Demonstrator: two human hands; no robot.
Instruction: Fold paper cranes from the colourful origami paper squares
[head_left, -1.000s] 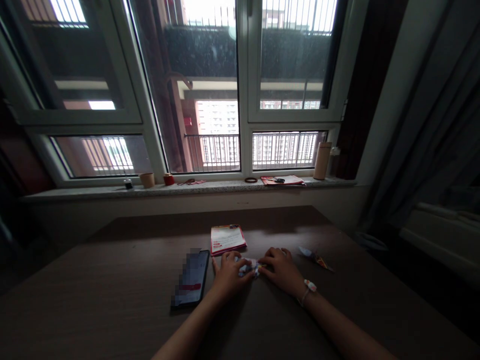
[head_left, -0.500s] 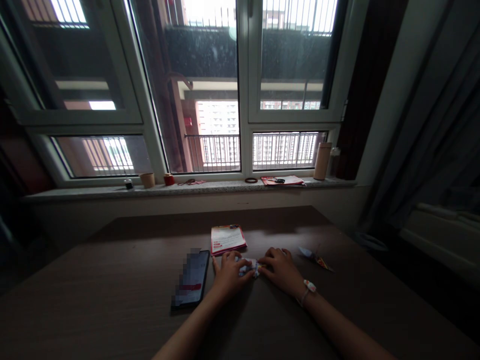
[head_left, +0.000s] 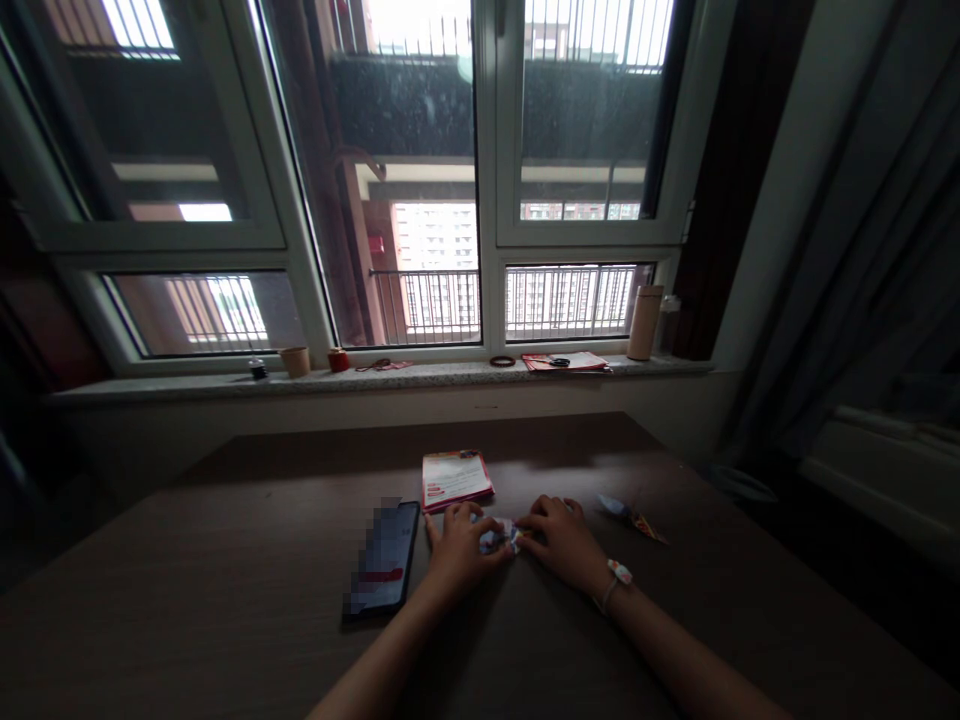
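Note:
Low over the dark table, a small piece of white and blue patterned folded paper (head_left: 495,537) lies between my two hands. My left hand (head_left: 459,548) grips its left end with thumb and fingertips. At the right end, the bent fingers of my right hand (head_left: 561,540) pinch the paper. A band with a pale ornament circles my right wrist. The fingers cover parts of the paper, so its full shape is hidden. Just left of my left hand lies a phone (head_left: 386,565) with its screen up.
Behind my hands sits a stack of printed square sheets (head_left: 454,478). A small folded paper piece (head_left: 630,515) with a pointed end lies to the right. On the windowsill (head_left: 442,374) stand a paper cup (head_left: 295,361), a red spool (head_left: 338,360), scissors (head_left: 557,361) and a bottle (head_left: 645,322).
The paper between my fingers has shifted very slightly, and my left thumb reaches a little further right. Everything else stays in place.

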